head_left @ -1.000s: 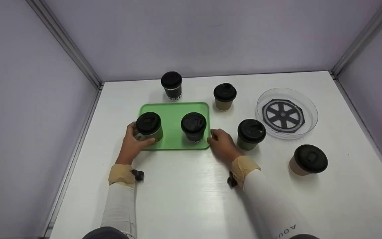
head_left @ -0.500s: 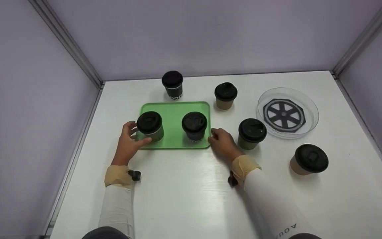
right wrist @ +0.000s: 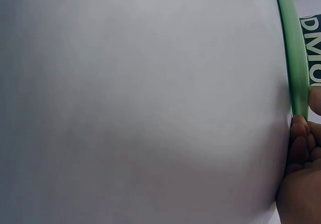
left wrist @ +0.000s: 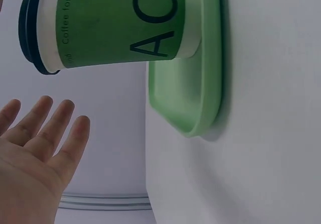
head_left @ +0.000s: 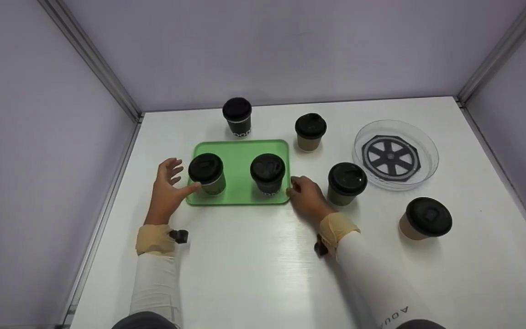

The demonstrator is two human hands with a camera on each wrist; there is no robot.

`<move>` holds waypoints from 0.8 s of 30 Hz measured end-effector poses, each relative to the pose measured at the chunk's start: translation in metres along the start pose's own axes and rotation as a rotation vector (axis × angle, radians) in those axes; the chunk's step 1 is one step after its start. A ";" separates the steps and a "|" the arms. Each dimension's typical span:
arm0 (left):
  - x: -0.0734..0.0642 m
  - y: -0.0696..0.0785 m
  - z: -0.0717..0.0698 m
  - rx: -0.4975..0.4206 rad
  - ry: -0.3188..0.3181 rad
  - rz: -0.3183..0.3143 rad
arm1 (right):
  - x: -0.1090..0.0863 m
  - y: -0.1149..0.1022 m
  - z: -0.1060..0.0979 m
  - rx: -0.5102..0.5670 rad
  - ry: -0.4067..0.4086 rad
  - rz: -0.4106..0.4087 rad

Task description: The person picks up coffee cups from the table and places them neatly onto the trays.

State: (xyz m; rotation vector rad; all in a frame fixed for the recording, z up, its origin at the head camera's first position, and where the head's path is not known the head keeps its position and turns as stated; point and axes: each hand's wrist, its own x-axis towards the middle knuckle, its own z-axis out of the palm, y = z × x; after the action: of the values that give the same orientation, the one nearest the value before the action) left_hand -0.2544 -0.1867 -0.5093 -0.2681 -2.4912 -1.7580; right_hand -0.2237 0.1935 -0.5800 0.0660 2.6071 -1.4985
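Observation:
A green tray [head_left: 237, 151] lies on the white table and bears two lidded coffee cups. On its left side stands a green coffee cup [head_left: 213, 184] with a black lid; the left wrist view shows dark lettering on that cup [left wrist: 120, 23]. My left hand [head_left: 164, 196] is just left of it, fingers spread and thumb pointing toward the cup, holding nothing. A dark coffee cup [head_left: 268, 176] stands on the tray's right side. My right hand [head_left: 308, 197] pinches the tray's right edge near the front corner, thumb above and fingers curled low at the rim [right wrist: 298, 58].
Behind the tray stand a black cup [head_left: 238, 119] and a brown cup [head_left: 309, 135]. Right of my right hand are a green cup [head_left: 346, 185] and another brown cup [head_left: 423, 221]. A clear round dish [head_left: 427, 160] with a black spoked pattern sits at the back right.
My left hand has let go of the green coffee cup and drawn back to the left, its fingers spreading. The right hand keeps its place on the tray's edge.

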 end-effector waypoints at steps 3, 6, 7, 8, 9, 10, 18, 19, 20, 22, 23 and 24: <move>0.002 0.006 -0.002 0.013 0.021 0.036 | 0.001 -0.001 0.000 -0.017 0.000 -0.027; 0.003 0.016 -0.004 0.031 0.041 0.071 | 0.002 -0.001 0.000 -0.031 0.004 -0.061; 0.003 0.020 -0.004 0.037 0.044 0.081 | 0.002 -0.002 0.000 -0.032 0.004 -0.065; 0.003 0.024 -0.005 0.043 0.047 0.091 | 0.002 -0.002 0.000 -0.036 0.005 -0.067; 0.003 0.027 -0.006 0.048 0.051 0.099 | 0.002 -0.002 0.000 -0.036 0.004 -0.067; 0.004 0.031 -0.006 0.053 0.055 0.108 | 0.002 -0.002 0.000 -0.035 0.004 -0.068; 0.010 0.054 -0.008 0.040 0.052 0.174 | 0.002 -0.002 0.000 0.011 -0.009 -0.039; 0.011 0.057 -0.009 0.036 0.052 0.182 | 0.002 -0.002 0.000 0.009 -0.008 -0.028; 0.011 0.061 -0.009 0.037 0.054 0.189 | 0.002 -0.002 0.000 0.005 -0.009 -0.022; 0.010 0.074 -0.009 0.033 0.056 0.205 | 0.003 -0.002 -0.001 -0.015 -0.007 -0.016; 0.009 0.080 -0.009 0.031 0.057 0.212 | 0.003 -0.003 -0.001 -0.023 -0.010 -0.017; 0.008 0.087 -0.010 0.032 0.058 0.220 | 0.003 -0.003 -0.002 -0.028 -0.011 -0.019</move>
State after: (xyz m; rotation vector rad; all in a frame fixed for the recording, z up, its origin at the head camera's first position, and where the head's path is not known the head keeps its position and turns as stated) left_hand -0.2459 -0.1666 -0.4243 -0.4627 -2.3455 -1.6147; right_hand -0.2269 0.1934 -0.5774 0.0300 2.6273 -1.4635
